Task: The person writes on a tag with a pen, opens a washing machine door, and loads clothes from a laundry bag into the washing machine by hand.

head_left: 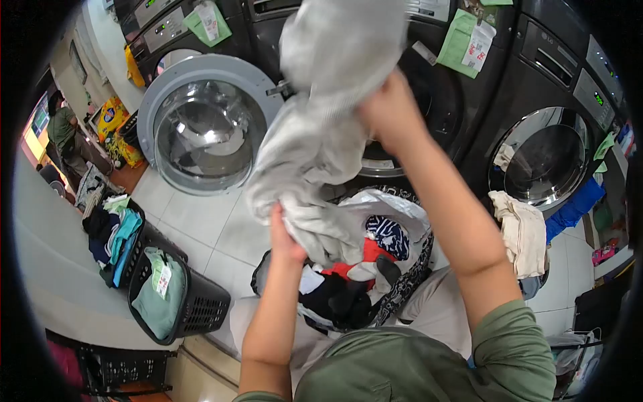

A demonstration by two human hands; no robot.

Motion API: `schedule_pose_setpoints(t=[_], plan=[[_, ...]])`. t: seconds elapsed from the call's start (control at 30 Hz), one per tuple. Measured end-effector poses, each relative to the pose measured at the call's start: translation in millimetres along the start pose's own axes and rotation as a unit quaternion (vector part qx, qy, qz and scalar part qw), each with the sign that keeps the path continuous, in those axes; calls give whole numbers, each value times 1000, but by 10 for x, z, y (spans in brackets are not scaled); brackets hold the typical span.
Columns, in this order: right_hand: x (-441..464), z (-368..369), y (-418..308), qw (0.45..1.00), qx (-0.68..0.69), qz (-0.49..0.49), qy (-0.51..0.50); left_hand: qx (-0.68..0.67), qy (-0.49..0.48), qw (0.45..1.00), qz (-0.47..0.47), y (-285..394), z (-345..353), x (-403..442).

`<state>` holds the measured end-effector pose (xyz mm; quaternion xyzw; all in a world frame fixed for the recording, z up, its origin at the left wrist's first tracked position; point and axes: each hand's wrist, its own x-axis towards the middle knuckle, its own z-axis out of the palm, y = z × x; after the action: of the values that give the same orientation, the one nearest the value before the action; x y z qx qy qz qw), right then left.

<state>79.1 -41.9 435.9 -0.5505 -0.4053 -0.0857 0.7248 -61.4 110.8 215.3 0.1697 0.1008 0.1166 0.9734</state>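
Note:
A light grey garment [305, 144] with a ribbed band, perhaps a sweatshirt, hangs stretched between my two hands. Its upper part is blurred by motion. My right hand [390, 110] is closed on it near the ribbed band, raised in front of the washing machine. Lower down, my left hand [287, 234] grips the bunched fabric, with some fingers hidden by the cloth. Below is an open laundry bag [418, 268] with a black and white pattern, holding black, red, grey and striped clothes [387, 236]. The garment's lower end hangs over the bag's far side.
An open round washer door [209, 127] juts out ahead on the left. At left stand a black basket [204, 305] with a green garment and another full of clothes [110, 234]. Cream cloth [521, 234] lies piled at right, before another machine door [541, 157]. A person [63, 130] stands far left.

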Motion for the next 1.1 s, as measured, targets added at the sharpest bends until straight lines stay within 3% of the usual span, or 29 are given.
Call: schedule_pose_setpoints(t=[0.1, 0.13, 0.2, 0.23, 0.3, 0.33, 0.4, 0.43, 0.5, 0.53, 0.57, 0.6, 0.67, 0.7, 0.77, 0.87, 0.9, 0.97, 1.03, 1.07, 1.1], plan=[[-811, 4, 565, 930, -144, -70, -332, 13, -157, 985, 71, 272, 690, -204], [-1203, 119, 708, 896, -191, -33, -400, 27, -174, 983, 61, 287, 558, -93], [-1492, 386, 546, 830, -397, -70, -385, 97, -231, 963, 96, 208, 180, 67], [-1501, 392, 679, 834, -375, -80, -397, 158, -203, 955, 149, 220, 72, 83], [-1533, 364, 1159, 840, -335, -91, -418, 200, -52, 974, 90, 330, 52, -51], [-1602, 342, 1469, 867, -312, -197, -334, 295, 6, 953, 61, 423, 40, -105], [-1157, 190, 1495, 778, -397, -304, -380, 468, 116, 876, 8, 693, 15, -144], [-837, 82, 1521, 725, -433, -356, -400, 563, 123, 816, 38, 803, -21, -136], [-120, -181, 1715, 695, -454, -469, -301, 729, 131, 665, 92, 975, -69, -101], [235, -435, 1897, 672, -509, -450, -295, 691, 174, 686, 148, 935, 20, -87], [531, -751, 1960, 589, -651, -353, -324, 682, 173, 696, 141, 946, 61, -67], [758, -1012, 2080, 513, -772, -190, -324, 672, 176, 706, 134, 973, 72, -56], [1020, -1636, 2733, 384, -912, -85, -119, 672, 183, 709, 109, 1034, 15, -57], [1128, -1996, 2984, 279, -926, 81, -241, 673, 164, 710, 123, 1068, -123, -12], [1131, -2598, 3344, 389, -830, 255, -308, 690, 187, 685, 141, 1107, -259, 36], [578, -2247, 3262, 353, -843, 243, -325, 698, 204, 673, 134, 1138, -284, 116], [477, -1902, 3154, 344, -786, 351, -374, 688, 208, 683, 128, 1133, -297, 140], [90, -1512, 3126, 377, -802, 215, -410, 669, 213, 701, 123, 1134, -302, 203], [-451, -1189, 3303, 480, -777, 78, -400, 653, 211, 715, 134, 1093, -269, 230], [-790, -923, 3177, 588, -699, 124, -388, 644, 209, 724, 133, 1069, -225, 240], [-1095, -788, 3222, 639, -604, 220, -422, 636, 207, 731, 131, 1039, -188, 247]])
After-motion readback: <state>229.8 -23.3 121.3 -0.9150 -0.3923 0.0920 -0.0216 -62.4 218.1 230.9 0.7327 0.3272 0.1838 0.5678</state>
